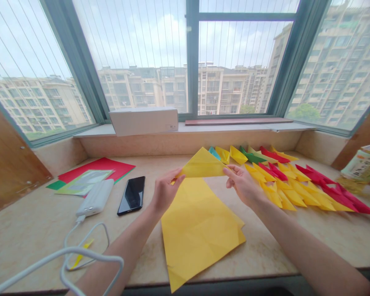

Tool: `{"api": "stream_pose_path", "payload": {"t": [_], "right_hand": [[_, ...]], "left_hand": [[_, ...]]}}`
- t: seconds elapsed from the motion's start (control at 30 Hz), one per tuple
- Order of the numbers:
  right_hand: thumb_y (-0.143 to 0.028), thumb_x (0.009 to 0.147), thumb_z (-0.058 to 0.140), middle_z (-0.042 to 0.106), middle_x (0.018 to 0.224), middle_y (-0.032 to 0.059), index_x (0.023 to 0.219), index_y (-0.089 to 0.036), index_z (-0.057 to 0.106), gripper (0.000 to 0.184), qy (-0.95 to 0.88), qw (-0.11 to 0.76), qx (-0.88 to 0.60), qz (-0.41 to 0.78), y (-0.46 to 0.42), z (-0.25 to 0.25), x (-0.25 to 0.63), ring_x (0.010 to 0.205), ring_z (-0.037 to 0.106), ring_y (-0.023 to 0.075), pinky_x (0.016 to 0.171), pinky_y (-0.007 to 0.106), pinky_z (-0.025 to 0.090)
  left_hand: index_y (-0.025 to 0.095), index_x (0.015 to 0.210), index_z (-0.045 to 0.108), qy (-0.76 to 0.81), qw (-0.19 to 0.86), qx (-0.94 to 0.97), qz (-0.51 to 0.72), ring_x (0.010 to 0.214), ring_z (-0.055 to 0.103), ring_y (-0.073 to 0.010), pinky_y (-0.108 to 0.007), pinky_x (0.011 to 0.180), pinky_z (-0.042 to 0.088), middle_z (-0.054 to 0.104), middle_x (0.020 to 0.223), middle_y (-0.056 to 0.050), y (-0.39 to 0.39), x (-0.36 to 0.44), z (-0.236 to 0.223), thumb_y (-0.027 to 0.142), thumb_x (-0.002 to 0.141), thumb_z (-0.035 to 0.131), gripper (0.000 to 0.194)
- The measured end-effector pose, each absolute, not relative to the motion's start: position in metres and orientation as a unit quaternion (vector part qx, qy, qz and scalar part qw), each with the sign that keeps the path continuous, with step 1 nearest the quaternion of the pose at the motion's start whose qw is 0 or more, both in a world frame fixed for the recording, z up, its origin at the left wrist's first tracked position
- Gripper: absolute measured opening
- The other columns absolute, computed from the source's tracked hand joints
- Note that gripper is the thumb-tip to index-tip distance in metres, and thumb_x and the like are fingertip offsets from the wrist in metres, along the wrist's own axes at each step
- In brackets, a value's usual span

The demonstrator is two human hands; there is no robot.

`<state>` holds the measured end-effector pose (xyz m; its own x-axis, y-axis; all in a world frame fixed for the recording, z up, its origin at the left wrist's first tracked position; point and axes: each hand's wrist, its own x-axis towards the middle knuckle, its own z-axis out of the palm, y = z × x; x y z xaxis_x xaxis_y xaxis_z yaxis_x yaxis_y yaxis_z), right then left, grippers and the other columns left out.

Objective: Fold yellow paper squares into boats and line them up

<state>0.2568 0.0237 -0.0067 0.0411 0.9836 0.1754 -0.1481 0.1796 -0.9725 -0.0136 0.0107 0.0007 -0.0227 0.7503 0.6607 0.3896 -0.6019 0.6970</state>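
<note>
A folded yellow paper (204,163) with a pointed top and a straight lower edge is held up between both hands. My left hand (167,187) pinches its left corner. At the right corner, my right hand (241,183) grips it between thumb and fingers. Below it, yellow paper sheets (200,230) lie on the counter, overlapping and slightly creased, their far part hidden behind the held piece. Off to the right stand several folded paper boats (288,187) in yellow, red and green, set close together in rows.
Left of my arms lie a black phone (131,195), a white power bank (95,197) with a looping white cable (89,250), and red paper (101,167). A white box (144,122) rests on the windowsill. A bottle of yellowish liquid (362,164) stands at the far right.
</note>
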Motion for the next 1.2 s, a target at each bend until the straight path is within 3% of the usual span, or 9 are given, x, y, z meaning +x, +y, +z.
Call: {"api": "stream_pose_path", "payload": {"t": [0.2,0.5,0.63,0.87,1.1,1.2], "right_hand": [[-0.048,0.071,0.079,0.058,0.056,-0.0083,0.101,-0.024,0.055,0.045,-0.489,0.601,-0.434,0.461,0.022,-0.006,0.258,0.039,0.054,0.0099,0.042,0.023,0.038],[-0.057,0.077,0.071,0.066,0.052,0.0015,0.105,-0.014,0.067,0.052,-0.541,0.619,-0.476,0.314,0.017,0.001,0.256,0.045,0.063,0.0177,0.043,0.026,0.043],[-0.056,0.079,0.069,0.069,0.055,0.0039,0.109,-0.011,0.068,0.054,-0.553,0.624,-0.470,0.290,0.017,0.000,0.257,0.048,0.065,0.0179,0.045,0.025,0.046],[-0.056,0.079,0.070,0.073,0.075,0.0061,0.126,-0.015,0.057,0.064,-0.591,0.606,-0.445,0.293,0.018,-0.011,0.252,0.066,0.074,0.0233,0.045,0.024,0.049],[-0.057,0.084,0.063,0.071,0.085,0.0073,0.128,-0.017,0.054,0.060,-0.577,0.630,-0.460,0.243,0.018,-0.012,0.248,0.064,0.074,0.0224,0.044,0.024,0.049],[-0.053,0.088,0.061,0.072,0.086,0.0075,0.123,-0.017,0.059,0.050,-0.587,0.636,-0.458,0.203,0.012,-0.011,0.248,0.061,0.073,0.0203,0.047,0.024,0.050]], "left_hand": [[0.025,0.108,0.075,0.415,0.121,0.731,0.528,0.105,0.069,-0.0311,-0.050,0.099,0.051,0.074,0.113,-0.009,0.018,-0.017,-0.007,0.028,0.083,0.070,0.026],[0.019,0.108,0.076,0.441,0.136,0.759,0.460,0.106,0.069,-0.0296,-0.044,0.097,0.051,0.073,0.115,-0.010,0.016,-0.014,-0.008,0.032,0.088,0.062,0.028],[0.016,0.112,0.074,0.454,0.156,0.772,0.418,0.096,0.070,-0.0248,-0.033,0.087,0.053,0.075,0.111,-0.009,0.011,-0.010,-0.005,0.031,0.094,0.053,0.032],[0.018,0.097,0.074,0.463,0.123,0.778,0.407,0.074,0.067,-0.0187,-0.025,0.070,0.047,0.074,0.078,-0.003,0.007,-0.013,0.003,0.032,0.098,0.043,0.034],[0.018,0.125,0.065,0.448,0.162,0.770,0.425,0.092,0.070,-0.0231,-0.029,0.081,0.049,0.075,0.111,-0.009,0.007,-0.006,-0.004,0.028,0.094,0.049,0.037],[0.016,0.127,0.064,0.475,0.198,0.743,0.429,0.086,0.071,-0.0246,-0.031,0.078,0.050,0.077,0.102,-0.008,0.006,-0.001,-0.006,0.025,0.090,0.053,0.040]]}}
